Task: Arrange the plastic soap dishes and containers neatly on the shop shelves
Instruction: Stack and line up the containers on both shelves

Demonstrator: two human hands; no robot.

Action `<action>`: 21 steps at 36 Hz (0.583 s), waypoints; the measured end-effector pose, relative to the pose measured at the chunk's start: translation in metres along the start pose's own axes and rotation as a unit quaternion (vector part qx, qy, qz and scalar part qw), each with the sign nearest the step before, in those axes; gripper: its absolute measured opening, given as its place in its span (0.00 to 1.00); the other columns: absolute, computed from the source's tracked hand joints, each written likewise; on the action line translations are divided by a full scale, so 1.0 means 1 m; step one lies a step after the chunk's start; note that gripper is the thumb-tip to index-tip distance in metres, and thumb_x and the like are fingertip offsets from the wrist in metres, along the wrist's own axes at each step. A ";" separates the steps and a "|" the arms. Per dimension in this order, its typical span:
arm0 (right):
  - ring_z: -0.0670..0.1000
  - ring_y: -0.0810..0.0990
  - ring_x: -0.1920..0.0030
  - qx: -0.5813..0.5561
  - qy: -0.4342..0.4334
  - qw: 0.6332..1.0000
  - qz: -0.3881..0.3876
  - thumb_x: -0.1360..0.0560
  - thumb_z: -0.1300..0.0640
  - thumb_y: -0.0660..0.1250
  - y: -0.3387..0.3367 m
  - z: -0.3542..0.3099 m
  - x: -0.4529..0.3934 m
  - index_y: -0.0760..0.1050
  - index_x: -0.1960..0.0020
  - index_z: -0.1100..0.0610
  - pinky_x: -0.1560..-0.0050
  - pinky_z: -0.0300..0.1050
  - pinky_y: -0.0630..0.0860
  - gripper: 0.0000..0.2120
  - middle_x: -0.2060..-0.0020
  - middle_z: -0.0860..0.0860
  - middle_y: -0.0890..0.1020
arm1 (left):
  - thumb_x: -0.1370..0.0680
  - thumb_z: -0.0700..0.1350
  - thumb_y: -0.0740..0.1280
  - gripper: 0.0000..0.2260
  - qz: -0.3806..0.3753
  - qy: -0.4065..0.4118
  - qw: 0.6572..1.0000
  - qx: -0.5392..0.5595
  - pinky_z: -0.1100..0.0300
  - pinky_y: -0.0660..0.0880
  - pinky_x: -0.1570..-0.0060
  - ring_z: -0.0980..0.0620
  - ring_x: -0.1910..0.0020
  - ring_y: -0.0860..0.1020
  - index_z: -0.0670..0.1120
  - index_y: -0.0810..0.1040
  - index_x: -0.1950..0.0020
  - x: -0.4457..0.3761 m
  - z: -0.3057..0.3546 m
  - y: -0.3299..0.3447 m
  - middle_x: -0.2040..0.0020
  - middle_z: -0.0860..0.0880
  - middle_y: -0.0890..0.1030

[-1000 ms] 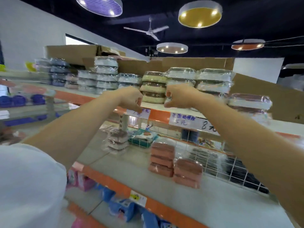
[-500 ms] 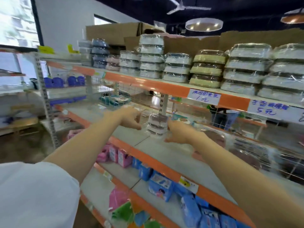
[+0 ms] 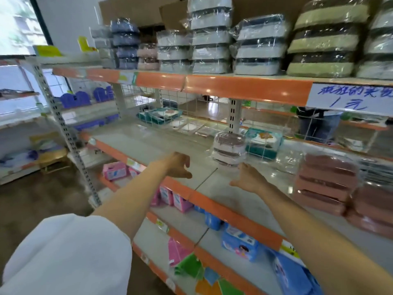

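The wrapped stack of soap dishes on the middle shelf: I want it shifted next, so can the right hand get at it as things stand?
Probably yes. The right hand is open just in front of the wrapped stack, with only bare shelf between them; its fingertips look almost at the wrapping.

Retail shop premises are indicated: orange-edged metal shelving, a handwritten price label, wrapped stacks of soap dishes above, and packaged goods stocked on lower shelves.

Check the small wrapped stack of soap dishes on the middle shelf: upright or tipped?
Upright. The wrapped stack sits level on the middle shelf, layers horizontal. Both hands, left and right, are off it.
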State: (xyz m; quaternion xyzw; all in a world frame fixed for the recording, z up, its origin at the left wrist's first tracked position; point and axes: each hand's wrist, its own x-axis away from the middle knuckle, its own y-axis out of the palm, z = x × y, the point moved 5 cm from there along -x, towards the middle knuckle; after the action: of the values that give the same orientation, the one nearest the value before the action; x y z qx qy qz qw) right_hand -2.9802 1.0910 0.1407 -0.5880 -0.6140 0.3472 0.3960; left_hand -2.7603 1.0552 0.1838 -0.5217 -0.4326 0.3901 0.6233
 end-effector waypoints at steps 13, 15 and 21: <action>0.58 0.73 0.38 -0.095 0.122 0.985 0.075 0.27 0.50 0.72 -0.021 0.033 -0.072 0.69 0.35 0.66 0.51 0.41 0.66 0.28 0.42 0.55 0.73 | 0.25 0.51 0.71 0.24 0.012 0.082 0.991 0.101 0.59 0.69 0.46 0.46 0.40 0.74 0.42 0.72 0.34 -0.121 -0.004 0.012 0.39 0.44 0.77; 0.58 0.71 0.34 -0.122 0.130 0.978 0.108 0.33 0.42 0.75 -0.020 0.033 -0.088 0.65 0.30 0.63 0.40 0.47 0.71 0.41 0.33 0.57 0.71 | 0.25 0.51 0.71 0.26 0.010 0.090 0.990 0.111 0.59 0.68 0.43 0.46 0.38 0.72 0.42 0.70 0.32 -0.142 -0.007 0.018 0.36 0.44 0.74; 0.58 0.63 0.28 -0.125 0.129 0.976 0.121 0.34 0.48 0.78 -0.024 0.022 -0.127 0.55 0.24 0.60 0.30 0.50 0.64 0.48 0.27 0.57 0.62 | 0.25 0.52 0.71 0.29 0.017 0.150 0.980 0.130 0.59 0.66 0.42 0.44 0.35 0.69 0.37 0.67 0.32 -0.194 -0.011 0.027 0.34 0.40 0.70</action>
State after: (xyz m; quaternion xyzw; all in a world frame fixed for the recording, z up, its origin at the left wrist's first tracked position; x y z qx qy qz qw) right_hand -3.0113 0.9634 0.1420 -0.7425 -0.5206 0.2346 0.3501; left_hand -2.8136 0.8738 0.1306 -0.4964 -0.2712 0.3706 0.7367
